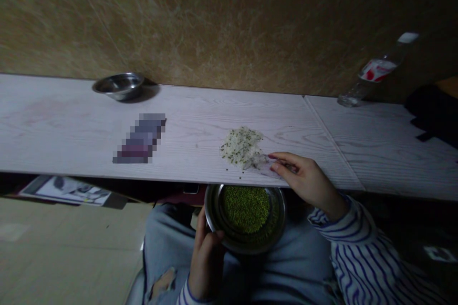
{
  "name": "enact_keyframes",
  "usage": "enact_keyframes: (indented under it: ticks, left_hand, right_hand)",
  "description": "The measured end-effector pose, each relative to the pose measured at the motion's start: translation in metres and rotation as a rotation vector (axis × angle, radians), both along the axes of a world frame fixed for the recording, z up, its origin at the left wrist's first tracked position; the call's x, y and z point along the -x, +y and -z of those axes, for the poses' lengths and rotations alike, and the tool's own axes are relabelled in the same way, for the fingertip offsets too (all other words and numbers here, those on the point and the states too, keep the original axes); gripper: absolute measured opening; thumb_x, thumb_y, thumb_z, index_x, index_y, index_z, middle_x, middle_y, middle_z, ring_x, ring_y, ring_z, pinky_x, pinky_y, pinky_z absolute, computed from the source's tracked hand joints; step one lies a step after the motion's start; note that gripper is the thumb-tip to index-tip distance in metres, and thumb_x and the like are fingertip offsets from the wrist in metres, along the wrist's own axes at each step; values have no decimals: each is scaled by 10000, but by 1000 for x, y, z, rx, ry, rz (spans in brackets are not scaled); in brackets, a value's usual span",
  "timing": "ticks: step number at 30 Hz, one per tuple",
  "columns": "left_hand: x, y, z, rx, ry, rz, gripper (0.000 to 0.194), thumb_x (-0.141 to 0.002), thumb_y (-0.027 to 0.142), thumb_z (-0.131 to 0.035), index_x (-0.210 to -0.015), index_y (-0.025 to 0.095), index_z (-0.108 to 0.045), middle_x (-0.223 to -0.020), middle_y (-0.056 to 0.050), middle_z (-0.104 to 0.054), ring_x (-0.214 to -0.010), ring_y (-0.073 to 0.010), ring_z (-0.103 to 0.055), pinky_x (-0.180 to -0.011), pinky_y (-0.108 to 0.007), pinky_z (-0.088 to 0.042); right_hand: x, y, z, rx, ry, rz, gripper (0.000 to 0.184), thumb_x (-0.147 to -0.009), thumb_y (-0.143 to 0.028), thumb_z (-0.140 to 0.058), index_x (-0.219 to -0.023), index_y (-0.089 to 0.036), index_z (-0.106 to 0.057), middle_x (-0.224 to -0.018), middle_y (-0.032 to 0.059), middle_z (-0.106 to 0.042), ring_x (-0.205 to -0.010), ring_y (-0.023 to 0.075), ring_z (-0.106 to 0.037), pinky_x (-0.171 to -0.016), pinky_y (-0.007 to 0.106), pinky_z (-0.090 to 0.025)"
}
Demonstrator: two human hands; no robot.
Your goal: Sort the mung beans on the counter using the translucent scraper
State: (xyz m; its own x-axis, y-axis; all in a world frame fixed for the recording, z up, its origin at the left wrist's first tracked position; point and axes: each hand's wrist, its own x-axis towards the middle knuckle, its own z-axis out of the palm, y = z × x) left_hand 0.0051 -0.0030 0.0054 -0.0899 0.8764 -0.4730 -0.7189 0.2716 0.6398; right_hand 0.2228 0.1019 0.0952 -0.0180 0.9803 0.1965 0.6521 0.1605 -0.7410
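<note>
A heap of white rice grains mixed with green beans (240, 145) lies on the pale wood-grain table (193, 114). My right hand (304, 176) pinches a thin, see-through plastic piece (264, 164) whose far end touches the heap's near right side; its exact kind is unclear. Below the table edge, over my lap, is a steel bowl (212, 214) with small green beans (246, 209), which look like mung beans, inside. The fingers of my left hand (207, 257) are closed on the bowl's left rim. A few stray beans lie near the table edge.
Farther left on the table stands an empty-looking metal bowl (119, 86), with a blurred-out flat item (141, 139) in front of it. A clear bottle (375, 70) with a white cap and a dark cloth-like thing (434, 109) are at the right. Papers (67, 190) lie on a shelf below.
</note>
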Motion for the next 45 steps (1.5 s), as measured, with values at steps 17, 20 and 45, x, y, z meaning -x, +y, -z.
enact_keyframes:
  ticks: [17,20,45]
  left_hand:
    - [0,-1,4,-49,-27,-19,637,-708,224,-718,-1333,304,-632,-1265,-50,-689,-1278,-322,-518,-937,-372,-482]
    - [0,0,3,-54,-23,-33,635,-698,205,-716,-1323,294,-647,-1276,-54,-688,-1299,-322,-509,-977,-380,-467]
    - [4,0,2,-59,2,-61,659,-700,220,-710,-1348,304,-622,-1285,-54,-681,-1347,-327,-474,-1062,-420,-412]
  right_hand:
    - [-1,2,2,38,-23,-20,315,-843,-303,-627,-1086,-173,-780,-947,79,-800,-737,210,-715,-614,305,-570]
    - [-2,0,4,38,-2,-27,308,-848,-300,-625,-1087,-181,-778,-995,77,-801,-835,221,-734,-694,312,-591]
    - [17,1,11,20,85,-39,305,-858,-276,-638,-1114,-168,-764,-1009,92,-800,-851,210,-744,-746,326,-610]
